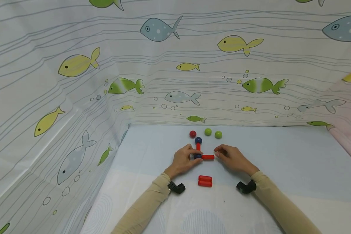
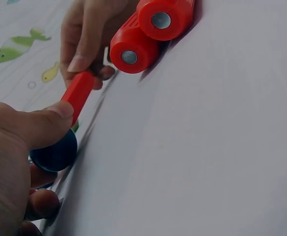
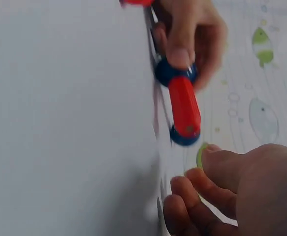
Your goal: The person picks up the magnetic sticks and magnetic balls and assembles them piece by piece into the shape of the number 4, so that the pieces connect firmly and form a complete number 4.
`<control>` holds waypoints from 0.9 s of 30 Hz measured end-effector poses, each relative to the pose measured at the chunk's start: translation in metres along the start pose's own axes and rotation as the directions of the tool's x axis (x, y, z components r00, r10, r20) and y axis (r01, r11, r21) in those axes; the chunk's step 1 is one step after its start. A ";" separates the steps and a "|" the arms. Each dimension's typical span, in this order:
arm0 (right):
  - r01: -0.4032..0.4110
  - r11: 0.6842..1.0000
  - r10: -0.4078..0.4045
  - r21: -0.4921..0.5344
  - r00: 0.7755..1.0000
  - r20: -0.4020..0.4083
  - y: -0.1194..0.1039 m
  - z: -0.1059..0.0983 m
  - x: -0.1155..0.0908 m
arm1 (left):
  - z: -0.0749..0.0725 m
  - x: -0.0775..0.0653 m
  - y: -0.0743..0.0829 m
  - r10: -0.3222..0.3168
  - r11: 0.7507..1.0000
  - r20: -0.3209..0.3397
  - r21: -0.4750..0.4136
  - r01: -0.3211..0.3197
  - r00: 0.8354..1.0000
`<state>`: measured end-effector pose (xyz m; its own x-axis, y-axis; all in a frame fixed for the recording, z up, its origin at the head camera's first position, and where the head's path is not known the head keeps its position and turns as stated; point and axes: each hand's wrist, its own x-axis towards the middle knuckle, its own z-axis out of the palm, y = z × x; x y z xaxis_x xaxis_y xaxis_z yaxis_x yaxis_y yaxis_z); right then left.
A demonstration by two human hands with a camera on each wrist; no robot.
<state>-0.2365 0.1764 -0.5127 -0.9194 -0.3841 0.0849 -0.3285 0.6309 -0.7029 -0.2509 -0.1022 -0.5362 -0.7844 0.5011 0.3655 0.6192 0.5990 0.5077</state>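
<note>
My left hand (image 1: pixel 182 160) pinches a dark blue ball (image 2: pixel 57 151) between thumb and fingers. From this ball one red magnetic rod (image 1: pixel 208 157) points right, and a second red rod (image 1: pixel 198 147) points away to another blue ball (image 1: pixel 198 140), the whole forming an L. The left thumb overlaps the near end of the right-pointing rod in the left wrist view. Just past that rod's free end is my right hand (image 1: pixel 233 158), its fingers loosely bent with nothing between them. In the right wrist view a gap shows between the right fingertips (image 3: pixel 212 149) and the rod.
Two loose red rods (image 1: pixel 205 181) lie side by side nearer the body, with round metal discs in their ends. Behind the L sit a red ball (image 1: pixel 192 134) and two green balls (image 1: pixel 208 131). A fish-patterned curtain (image 1: pixel 152 110) rises at the table's back edge.
</note>
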 end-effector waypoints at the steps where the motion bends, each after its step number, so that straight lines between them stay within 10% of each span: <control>1: -0.020 1.000 0.020 -0.002 1.000 -0.021 0.003 -0.004 0.001 | 0.000 0.000 0.000 0.002 1.000 -0.003 -0.004 -0.002 1.000; 8: -0.189 0.982 0.188 0.007 0.968 -0.164 0.031 -0.026 0.012 | 0.000 0.000 -0.001 0.001 1.000 -0.003 -0.018 -0.001 1.000; 27: -0.255 0.966 0.249 -0.037 0.961 -0.119 0.032 -0.019 0.063 | 0.001 -0.002 -0.001 -0.007 0.999 -0.029 -0.042 0.006 1.000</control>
<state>-0.3089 0.1854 -0.5162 -0.9912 -0.1320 -0.0098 -0.0909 0.7328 -0.6743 -0.2503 -0.1030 -0.5384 -0.7894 0.4786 0.3843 0.6127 0.5752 0.5420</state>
